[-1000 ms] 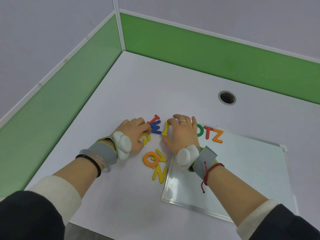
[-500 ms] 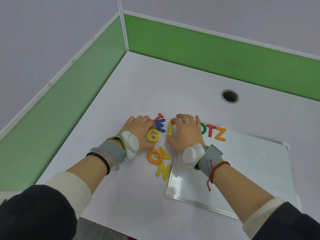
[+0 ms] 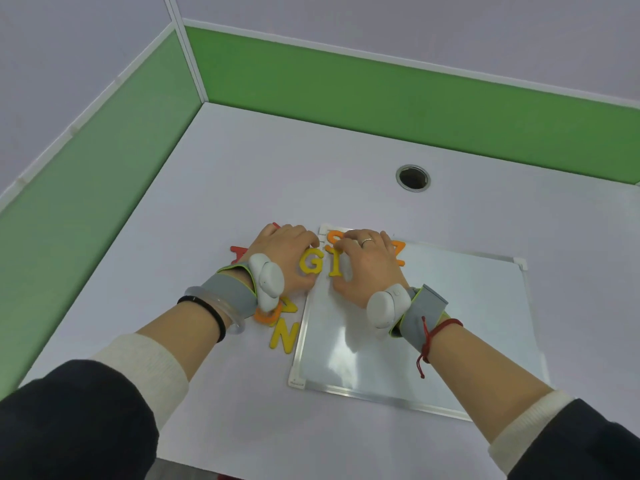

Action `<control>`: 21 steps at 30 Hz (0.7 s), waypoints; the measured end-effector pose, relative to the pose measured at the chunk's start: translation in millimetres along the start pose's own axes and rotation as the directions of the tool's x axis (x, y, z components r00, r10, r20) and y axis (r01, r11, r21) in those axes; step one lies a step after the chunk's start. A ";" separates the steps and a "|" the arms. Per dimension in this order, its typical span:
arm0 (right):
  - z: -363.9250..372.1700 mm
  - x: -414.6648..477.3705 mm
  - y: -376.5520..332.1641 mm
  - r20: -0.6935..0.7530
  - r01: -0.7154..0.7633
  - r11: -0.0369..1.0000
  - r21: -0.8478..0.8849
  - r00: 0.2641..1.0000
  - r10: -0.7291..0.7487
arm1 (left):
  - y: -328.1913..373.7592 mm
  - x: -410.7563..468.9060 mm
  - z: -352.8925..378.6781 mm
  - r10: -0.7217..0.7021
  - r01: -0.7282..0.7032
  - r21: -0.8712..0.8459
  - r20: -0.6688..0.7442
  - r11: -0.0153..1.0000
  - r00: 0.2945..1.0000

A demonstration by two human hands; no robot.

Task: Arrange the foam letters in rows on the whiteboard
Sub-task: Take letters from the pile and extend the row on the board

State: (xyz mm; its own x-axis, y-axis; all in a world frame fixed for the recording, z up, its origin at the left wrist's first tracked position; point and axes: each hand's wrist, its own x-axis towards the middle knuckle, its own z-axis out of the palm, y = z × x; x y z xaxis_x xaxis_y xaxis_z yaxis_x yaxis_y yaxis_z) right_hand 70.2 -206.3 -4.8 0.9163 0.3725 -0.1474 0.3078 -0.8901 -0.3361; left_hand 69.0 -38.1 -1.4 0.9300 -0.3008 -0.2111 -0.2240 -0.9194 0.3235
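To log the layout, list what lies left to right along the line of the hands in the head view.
red letter, partly hidden → left hand → yellow G → yellow I → right hand → orange Z

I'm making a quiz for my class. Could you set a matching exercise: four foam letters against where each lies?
1 yellow G; 2 yellow N; 3 orange Z; 4 red letter.
a on the whiteboard, right of the right hand; b on the table, left of the left hand; c between the two hands; d on the table, nearest the person.
Pairs: 1-c; 2-d; 3-a; 4-b.
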 end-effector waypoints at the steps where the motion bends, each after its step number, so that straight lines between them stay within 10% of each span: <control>1: -2.4 -3.2 8.3 -0.010 -0.014 1.000 0.017 1.000 0.014 | 6.4 4.9 1.3 0.003 -0.003 0.002 0.010 1.000 1.000; 21: -35.9 -37.9 118.3 -0.074 -0.208 0.971 0.121 0.973 0.217 | 106.6 75.9 29.2 0.116 -0.116 0.003 0.028 0.993 0.993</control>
State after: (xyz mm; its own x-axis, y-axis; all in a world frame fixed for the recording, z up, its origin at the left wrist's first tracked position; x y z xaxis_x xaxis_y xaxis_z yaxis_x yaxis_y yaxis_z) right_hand 81.1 -335.1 -5.6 0.9776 0.1498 -0.1480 0.0775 -0.9095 -0.4084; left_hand 107.2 -166.4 -9.9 0.8891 -0.4126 -0.1980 -0.3314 -0.8789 0.3431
